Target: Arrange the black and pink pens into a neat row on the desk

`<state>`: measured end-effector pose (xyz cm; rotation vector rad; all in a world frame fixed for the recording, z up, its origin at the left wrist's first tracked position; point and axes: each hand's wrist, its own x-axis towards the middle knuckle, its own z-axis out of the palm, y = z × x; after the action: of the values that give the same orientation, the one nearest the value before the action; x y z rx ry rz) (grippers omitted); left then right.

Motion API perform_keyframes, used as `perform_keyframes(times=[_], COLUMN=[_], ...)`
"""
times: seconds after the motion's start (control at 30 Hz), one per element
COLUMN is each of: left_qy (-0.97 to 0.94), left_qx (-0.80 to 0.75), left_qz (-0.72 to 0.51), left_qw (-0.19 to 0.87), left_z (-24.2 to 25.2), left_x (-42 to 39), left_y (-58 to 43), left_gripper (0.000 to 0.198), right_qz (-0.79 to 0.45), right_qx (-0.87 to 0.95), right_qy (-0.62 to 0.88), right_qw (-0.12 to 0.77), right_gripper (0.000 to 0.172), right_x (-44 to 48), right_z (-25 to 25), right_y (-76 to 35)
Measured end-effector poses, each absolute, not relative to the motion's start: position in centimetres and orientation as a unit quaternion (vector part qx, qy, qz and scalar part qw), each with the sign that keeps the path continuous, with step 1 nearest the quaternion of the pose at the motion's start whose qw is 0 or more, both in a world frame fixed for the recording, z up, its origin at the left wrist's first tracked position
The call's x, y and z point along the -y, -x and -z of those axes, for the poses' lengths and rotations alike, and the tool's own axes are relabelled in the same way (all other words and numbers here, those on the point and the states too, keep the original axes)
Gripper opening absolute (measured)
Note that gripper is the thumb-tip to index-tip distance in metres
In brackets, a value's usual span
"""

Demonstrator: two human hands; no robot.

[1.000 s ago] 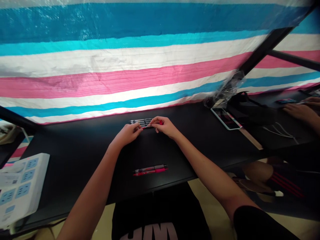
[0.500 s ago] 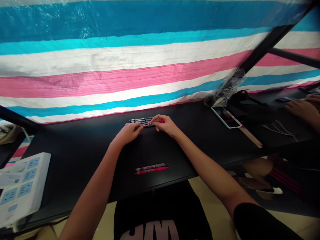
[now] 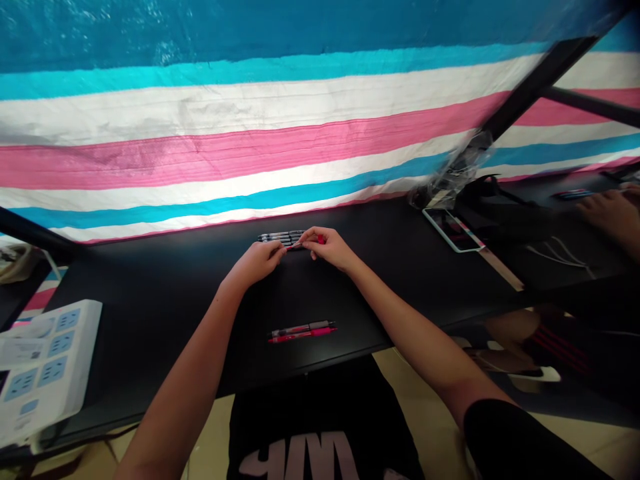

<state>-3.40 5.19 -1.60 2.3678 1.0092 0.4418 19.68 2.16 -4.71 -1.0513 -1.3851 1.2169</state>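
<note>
My left hand (image 3: pixel 261 261) is closed in a pinch at the far side of the black table, on the end of a red pen (image 3: pixel 293 247). Facing it, my right hand (image 3: pixel 330 248) pinches the pen's other end, and a red part (image 3: pixel 321 239) shows between its fingers. Whether the pen is whole or in pieces is too small to tell. Just behind my fingers lies a row of several dark pens (image 3: pixel 280 237), side by side and partly hidden. Closer to me, a grey-black pen (image 3: pixel 303 328) and a red pen (image 3: pixel 303 335) lie parallel near the table's front edge.
A white power strip (image 3: pixel 75 373) sits at the left. To the right are a phone (image 3: pixel 453 231), a wooden strip (image 3: pixel 503 269), clear plastic wrap (image 3: pixel 457 173) and white cables (image 3: pixel 563 257). Another person's hand (image 3: pixel 607 212) is at the far right. Striped sheeting (image 3: pixel 250 153) hangs behind the table.
My hands stay almost in place, still pinching the pen. The view has tilted slightly, and the other person's hand at the right has shifted a little.
</note>
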Motion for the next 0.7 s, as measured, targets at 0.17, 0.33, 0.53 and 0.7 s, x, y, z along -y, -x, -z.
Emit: perform_keyframes(times=[0.17,0.33,0.53,0.7], left_qy=[-0.873,-0.866,-0.859,-0.859], left_qx=[-0.374,-0.384,-0.392,-0.390], left_qz=[-0.161,-0.173,-0.198,-0.193], left_qw=[0.268,0.269,0.263,0.270], left_z=[1.8,2.2,2.4,2.3], left_x=[-5.1,-5.3,-5.5,-5.3], left_y=[3.3,3.4,3.6,3.5], left_gripper=[0.024,0.022,0.018,0.022], right_qz=[-0.462,-0.478,-0.494,-0.536], right_qx=[0.613,0.579,0.452,0.438], right_qy=[0.452,0.467,0.462,0.443], right_qw=[0.454,0.467,0.582,0.570], right_gripper=[0.022,0.046,0.069,0.061], right_x=[-1.9,-2.2,-3.1,-2.5], right_z=[5.0,5.1,4.8,4.3], right_y=[-19.4,-19.2,-20.0,-19.6])
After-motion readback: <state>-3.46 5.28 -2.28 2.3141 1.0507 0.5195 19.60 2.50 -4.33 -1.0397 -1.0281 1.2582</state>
